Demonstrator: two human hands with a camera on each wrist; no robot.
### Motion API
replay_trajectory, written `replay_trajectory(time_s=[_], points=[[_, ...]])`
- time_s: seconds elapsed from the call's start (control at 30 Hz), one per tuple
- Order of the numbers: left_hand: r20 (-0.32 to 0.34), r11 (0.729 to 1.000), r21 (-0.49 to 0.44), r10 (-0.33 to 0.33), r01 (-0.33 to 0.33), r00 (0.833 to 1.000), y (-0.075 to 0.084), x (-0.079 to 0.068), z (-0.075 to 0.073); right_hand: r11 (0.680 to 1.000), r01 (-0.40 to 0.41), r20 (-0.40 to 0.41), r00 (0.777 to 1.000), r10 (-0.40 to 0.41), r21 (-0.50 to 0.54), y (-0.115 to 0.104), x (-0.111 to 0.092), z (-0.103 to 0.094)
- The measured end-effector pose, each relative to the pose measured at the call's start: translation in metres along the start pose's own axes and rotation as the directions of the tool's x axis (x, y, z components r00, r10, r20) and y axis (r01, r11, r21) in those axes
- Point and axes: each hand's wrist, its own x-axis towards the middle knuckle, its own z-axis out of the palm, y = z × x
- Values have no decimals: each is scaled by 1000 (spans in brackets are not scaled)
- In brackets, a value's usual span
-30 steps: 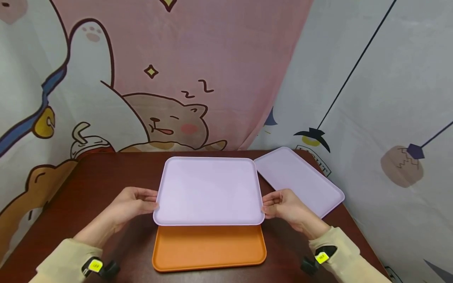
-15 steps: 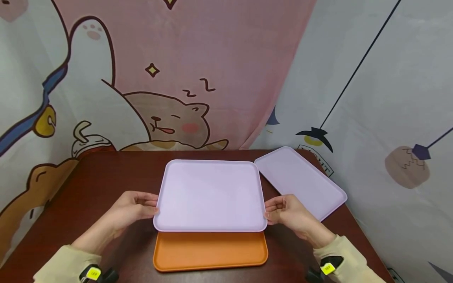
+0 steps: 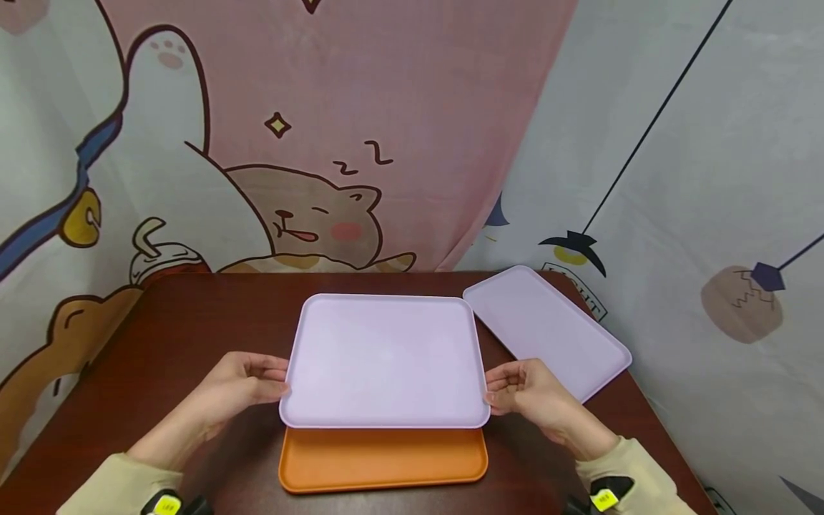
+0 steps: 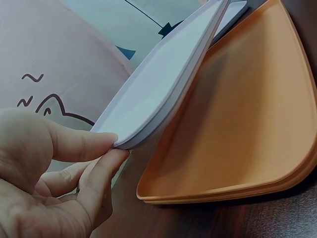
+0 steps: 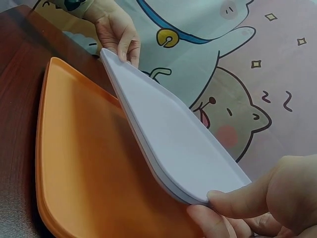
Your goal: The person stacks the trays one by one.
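Note:
Between both hands a pale lavender rectangular tray [image 3: 386, 361] hangs tilted above an orange tray [image 3: 384, 461]. My left hand [image 3: 241, 386] pinches its left edge, thumb on top and fingers beneath, as the left wrist view shows. On the opposite edge my right hand [image 3: 528, 393] pinches in the same way, near the front corner in the right wrist view. The lavender tray's side [image 5: 143, 144] shows a doubled rim line in the wrist views. Lying on the table, the orange tray [image 4: 237, 114] also has a layered rim; its far part is hidden from the head view.
A second lavender tray [image 3: 547, 329] lies at an angle at the table's back right. The dark brown wooden table [image 3: 187, 322] runs back to a printed cartoon curtain [image 3: 412, 143]. Another curtain stretch [image 3: 676, 179] borders the right side.
Both hands have brought the lavender tray slightly lower and nearer to me, so it covers a bit more of the orange tray. The grip is the same; the other lavender tray stays put.

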Motion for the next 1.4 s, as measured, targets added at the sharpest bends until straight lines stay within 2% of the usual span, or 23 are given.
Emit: replay_trajectory(time_s=[0.23,0.67,0.93,1.2,1.4], points=[[31,999,-30,34,-33,999,-2,-2,0,1000,-10,10,1000,10,13,3,-3,-2],[31,998,-26,50,-49,998,-10,-9,2,999,14,37,999,-15,36,9,-4,-3],[6,999,-35,-13,13,1000,-9,-15,7,999,13,33,999,-14,30,12,-7,-2],[46,997,-74,9,-6,999,-14,-18,5,999,10,39,999,-11,32,16,-8,-1],[53,995,-99,1,4,999,-18,-19,5,999,7,47,999,-9,43,18,-9,0]])
